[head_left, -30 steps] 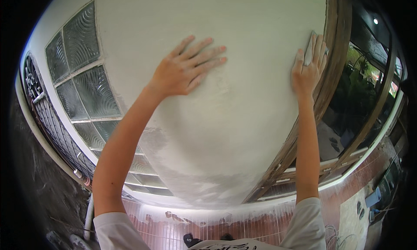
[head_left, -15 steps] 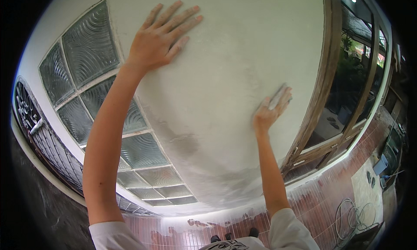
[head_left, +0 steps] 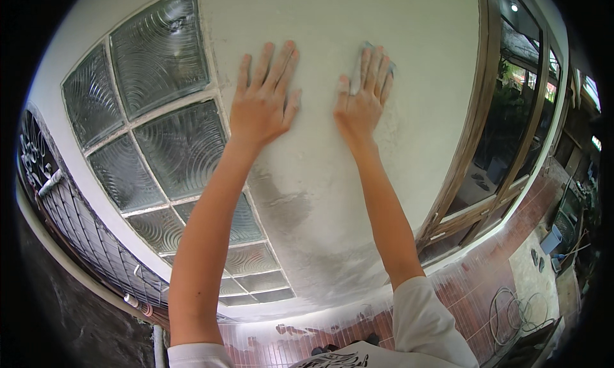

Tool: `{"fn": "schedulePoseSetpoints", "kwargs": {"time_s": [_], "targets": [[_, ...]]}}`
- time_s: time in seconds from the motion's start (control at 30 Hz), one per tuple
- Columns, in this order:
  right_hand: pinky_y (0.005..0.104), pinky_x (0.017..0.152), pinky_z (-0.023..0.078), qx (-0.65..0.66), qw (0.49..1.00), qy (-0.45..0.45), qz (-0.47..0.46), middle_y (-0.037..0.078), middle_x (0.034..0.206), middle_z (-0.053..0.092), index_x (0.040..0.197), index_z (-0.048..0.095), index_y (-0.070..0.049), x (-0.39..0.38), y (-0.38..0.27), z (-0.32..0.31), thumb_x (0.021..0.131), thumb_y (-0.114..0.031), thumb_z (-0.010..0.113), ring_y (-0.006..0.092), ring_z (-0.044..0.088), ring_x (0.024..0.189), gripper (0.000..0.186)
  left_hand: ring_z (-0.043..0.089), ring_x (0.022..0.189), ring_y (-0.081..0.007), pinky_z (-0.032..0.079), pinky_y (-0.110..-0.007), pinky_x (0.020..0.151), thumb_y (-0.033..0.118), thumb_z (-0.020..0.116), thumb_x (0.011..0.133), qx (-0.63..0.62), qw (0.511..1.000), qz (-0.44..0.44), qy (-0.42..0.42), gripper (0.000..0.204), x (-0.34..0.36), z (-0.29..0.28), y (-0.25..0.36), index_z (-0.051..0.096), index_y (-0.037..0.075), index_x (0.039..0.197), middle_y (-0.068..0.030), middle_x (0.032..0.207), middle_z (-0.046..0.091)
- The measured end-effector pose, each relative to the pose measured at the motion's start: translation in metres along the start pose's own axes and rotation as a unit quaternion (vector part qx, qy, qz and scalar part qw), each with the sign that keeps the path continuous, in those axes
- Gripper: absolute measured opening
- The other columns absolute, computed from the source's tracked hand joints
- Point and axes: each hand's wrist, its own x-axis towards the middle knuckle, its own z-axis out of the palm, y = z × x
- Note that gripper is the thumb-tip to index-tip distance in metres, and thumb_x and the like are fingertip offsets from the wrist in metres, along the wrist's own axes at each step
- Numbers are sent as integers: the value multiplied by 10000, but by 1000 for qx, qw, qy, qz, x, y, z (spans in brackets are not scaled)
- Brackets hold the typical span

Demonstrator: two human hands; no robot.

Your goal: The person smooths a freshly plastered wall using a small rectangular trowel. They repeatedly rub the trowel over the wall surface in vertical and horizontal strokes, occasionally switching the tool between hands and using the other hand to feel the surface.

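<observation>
Fingers: two hands on one wall, one pad under right.

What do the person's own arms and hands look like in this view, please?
The left hand and right hand are bare, with no gloves or wristwear showing. The arms are uncovered below short, pale grey sleeves, and the left arm bears a small spot as a marking.

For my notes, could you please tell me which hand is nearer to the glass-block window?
The left hand: it lies against the wall, just right of the glass-block window; the right hand is farther right across the wall.
</observation>
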Motion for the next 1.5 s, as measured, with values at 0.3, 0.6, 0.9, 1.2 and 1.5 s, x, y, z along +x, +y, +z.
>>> {"fn": "schedulePoseSetpoints", "kwargs": {"time_s": [0.3, 0.6, 0.9, 1.2, 1.5], "targets": [[460, 1217, 180, 25, 958, -42, -283, 29, 1601, 337, 1545, 353, -155, 70, -20, 11, 1000, -349, 463, 254, 285, 1482, 589, 281, 1477, -360, 170, -557, 1190, 311, 494, 943, -13, 993, -108, -38, 643, -69, 13, 54, 387, 23, 1508, -117, 1595, 338], [475, 1234, 152, -25, 980, 39, -193, 130, 1620, 264, 1563, 277, -93, 117, -38, 21, 1000, -311, 430, 345, 221, 1495, 622, 308, 1469, -342, 201, -555, 1182, 306, 519, 924, 12, 986, -161, -47, 598, -138, 40, 113, 472, 52, 1464, -93, 1579, 378], [447, 1219, 185, 33, 926, -116, -358, 12, 1618, 299, 1551, 336, -166, 37, -28, 11, 1006, -370, 453, 231, 252, 1492, 593, 134, 1484, -492, 79, -606, 1186, 226, 384, 999, -3, 933, -361, -18, 579, -203, 70, 210, 330, -32, 1515, -199, 1616, 247], [424, 1245, 137, 125, 835, -228, -484, 5, 1631, 262, 1563, 292, -160, -24, 15, -6, 996, -409, 468, 219, 194, 1513, 645, -1, 1498, -488, 36, -604, 1186, 211, 314, 1037, -49, 855, -516, -6, 610, -194, 91, 296, 130, -24, 1569, -227, 1647, 57], [424, 1240, 147, 74, 917, -106, -378, -11, 1635, 253, 1567, 286, -172, 46, -2, 8, 1014, -388, 434, 188, 194, 1513, 612, -20, 1491, -498, 34, -602, 1192, 209, 317, 1038, -57, 843, -533, -45, 612, -190, 88, 308, 132, -76, 1547, -243, 1643, 25]]}}
